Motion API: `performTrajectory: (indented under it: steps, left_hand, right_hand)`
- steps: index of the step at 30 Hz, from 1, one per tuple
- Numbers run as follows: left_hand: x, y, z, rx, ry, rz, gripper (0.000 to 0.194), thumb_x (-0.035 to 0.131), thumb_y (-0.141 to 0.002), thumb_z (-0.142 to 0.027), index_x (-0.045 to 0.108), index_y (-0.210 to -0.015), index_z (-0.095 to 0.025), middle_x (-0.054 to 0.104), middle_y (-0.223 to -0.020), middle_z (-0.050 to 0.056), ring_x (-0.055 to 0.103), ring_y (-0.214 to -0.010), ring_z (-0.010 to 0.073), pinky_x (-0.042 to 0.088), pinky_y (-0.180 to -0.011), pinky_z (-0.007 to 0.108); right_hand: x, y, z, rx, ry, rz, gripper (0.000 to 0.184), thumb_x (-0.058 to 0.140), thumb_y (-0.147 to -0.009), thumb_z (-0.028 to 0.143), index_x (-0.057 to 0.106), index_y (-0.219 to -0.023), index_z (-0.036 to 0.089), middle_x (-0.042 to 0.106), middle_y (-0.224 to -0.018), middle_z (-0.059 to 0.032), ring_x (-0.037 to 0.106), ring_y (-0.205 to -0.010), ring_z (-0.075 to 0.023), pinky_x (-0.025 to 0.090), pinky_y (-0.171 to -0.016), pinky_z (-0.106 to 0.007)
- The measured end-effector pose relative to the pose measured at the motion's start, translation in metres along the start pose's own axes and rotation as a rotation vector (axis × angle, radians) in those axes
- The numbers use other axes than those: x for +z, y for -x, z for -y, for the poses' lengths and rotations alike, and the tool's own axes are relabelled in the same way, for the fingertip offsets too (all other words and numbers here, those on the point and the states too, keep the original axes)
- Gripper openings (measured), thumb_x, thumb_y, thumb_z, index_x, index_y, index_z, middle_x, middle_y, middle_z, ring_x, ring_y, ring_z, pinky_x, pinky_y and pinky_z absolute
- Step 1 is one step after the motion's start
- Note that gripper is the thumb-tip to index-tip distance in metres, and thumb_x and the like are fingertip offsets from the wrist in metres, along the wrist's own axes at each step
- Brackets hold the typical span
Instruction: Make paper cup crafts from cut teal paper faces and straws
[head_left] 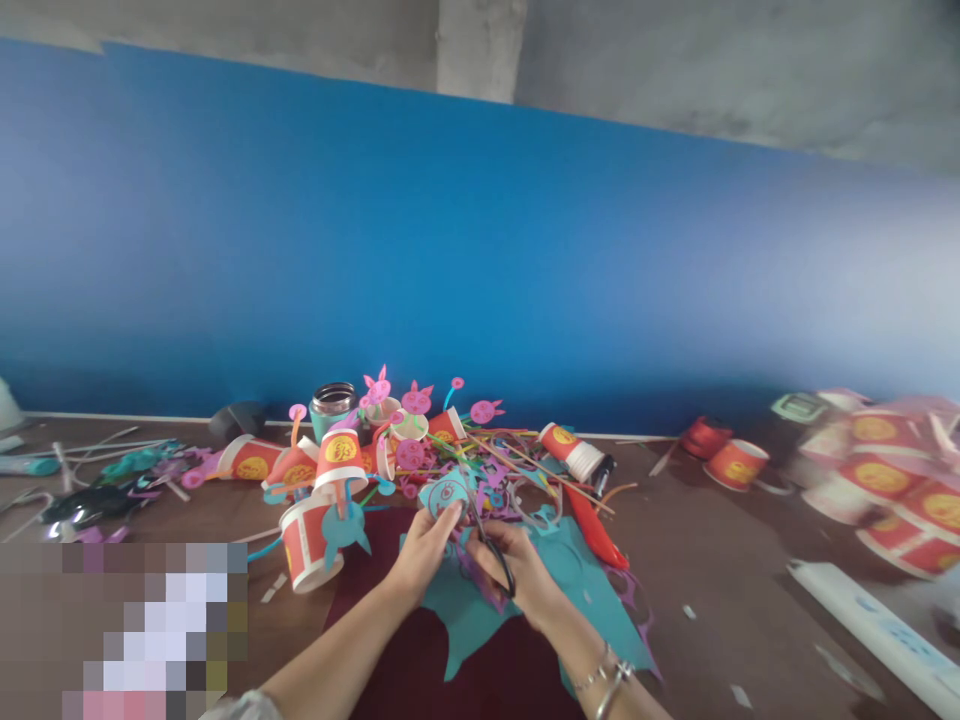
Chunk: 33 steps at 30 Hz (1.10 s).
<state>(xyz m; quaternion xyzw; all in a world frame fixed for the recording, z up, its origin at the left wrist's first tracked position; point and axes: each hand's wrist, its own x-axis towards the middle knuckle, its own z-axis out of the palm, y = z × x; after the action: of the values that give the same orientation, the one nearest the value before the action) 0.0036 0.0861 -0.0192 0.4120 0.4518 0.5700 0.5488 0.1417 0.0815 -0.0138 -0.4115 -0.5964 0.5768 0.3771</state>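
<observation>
The left forearm (352, 630) is bare below a pale, rumpled sleeve (244, 706); the right forearm (559, 615) wears silvery jewellery — a linked chain bracelet (594, 670) and a smooth, rounded bangle (613, 692).

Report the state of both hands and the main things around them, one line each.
Left hand, closed on blue cutout
Right hand, closed on scissors
Scissors, held; blade opening unclear
Blue cutout, marked, held up
Blue sheet, cut, ragged-edged
Container, upright, uncovered
Nested cups, tipped over
</observation>
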Motion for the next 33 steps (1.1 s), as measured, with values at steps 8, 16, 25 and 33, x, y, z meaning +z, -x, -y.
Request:
performTrajectory:
  steps: [8,16,25,33]
  left_hand:
    - [-0.0006,-0.0007,-0.0007,0.041,0.020,-0.005,0.037,0.066,-0.068,-0.053,0.058,-0.063,-0.017,0.052,-0.058,-0.002,0.045,-0.056,0.0125,0.038,-0.057,0.025]
    - [-0.0006,-0.0001,-0.0026,0.046,0.048,0.010,0.034,0.066,-0.069,-0.050,0.057,-0.064,-0.017,0.051,-0.059,-0.003,0.045,-0.057,0.0117,0.039,-0.059,0.024]
    - [0.0006,0.0010,-0.0061,0.047,0.085,-0.057,0.034,0.069,-0.067,-0.048,0.063,-0.074,-0.016,0.057,-0.063,-0.002,0.050,-0.061,0.0129,0.041,-0.063,0.025]
    - [-0.0024,-0.0015,-0.0017,0.033,0.084,-0.023,0.030,0.070,-0.067,-0.044,0.064,-0.073,-0.015,0.060,-0.067,-0.001,0.053,-0.064,0.0137,0.042,-0.064,0.025]
  right_hand:
    - [0.0028,0.0017,0.0013,0.069,-0.025,0.019,0.038,0.068,-0.067,0.051,0.053,-0.069,0.016,0.045,-0.042,0.0076,0.039,-0.032,-0.0057,0.032,-0.033,-0.017]
    - [0.0010,0.0012,0.0018,0.012,-0.020,0.037,0.042,0.064,-0.069,0.055,0.052,-0.068,0.016,0.042,-0.039,0.0084,0.036,-0.029,-0.0051,0.028,-0.031,-0.016]
    - [0.0005,0.0006,0.0010,0.033,-0.008,0.046,0.036,0.067,-0.069,0.048,0.052,-0.065,0.015,0.043,-0.037,0.0082,0.036,-0.028,-0.0043,0.028,-0.030,-0.015]
    - [0.0017,0.0007,-0.0017,0.053,-0.031,0.045,0.034,0.068,-0.068,0.046,0.053,-0.068,0.015,0.045,-0.039,0.0083,0.038,-0.029,-0.0047,0.030,-0.030,-0.015]
